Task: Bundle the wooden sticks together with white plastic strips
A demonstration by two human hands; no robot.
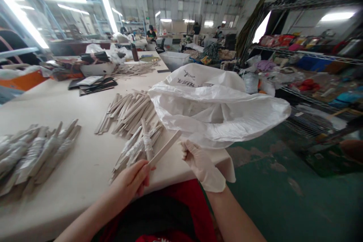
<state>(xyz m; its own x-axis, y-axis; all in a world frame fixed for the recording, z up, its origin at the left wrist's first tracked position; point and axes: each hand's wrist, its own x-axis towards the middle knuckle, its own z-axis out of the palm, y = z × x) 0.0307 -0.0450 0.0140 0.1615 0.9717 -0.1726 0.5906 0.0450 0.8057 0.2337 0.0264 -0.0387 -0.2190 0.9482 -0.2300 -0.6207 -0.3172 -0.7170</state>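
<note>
My left hand (132, 180), bare, grips the lower end of a flat beige strip (166, 146) that slants up and to the right. Just right of the strip's upper end is my right hand (200, 164) in a pale thin glove. Its fingers are curled together, and what they pinch, if anything, is too small to make out. Beyond both hands, a large white sack (238, 123) lies with its mouth spread open at the table's edge. Plastic-wrapped bundles of strips (132, 153) lie close behind my left hand, next to a pile of loose strips (134, 113).
More wrapped bundles (36, 155) lie at the left of the pale table (90, 170). Dark flat pieces (95, 84) and a dark bottle (134, 53) are farther back. Wire shelves (309, 55) with goods stand at the right. A person (151, 34) sits in the background.
</note>
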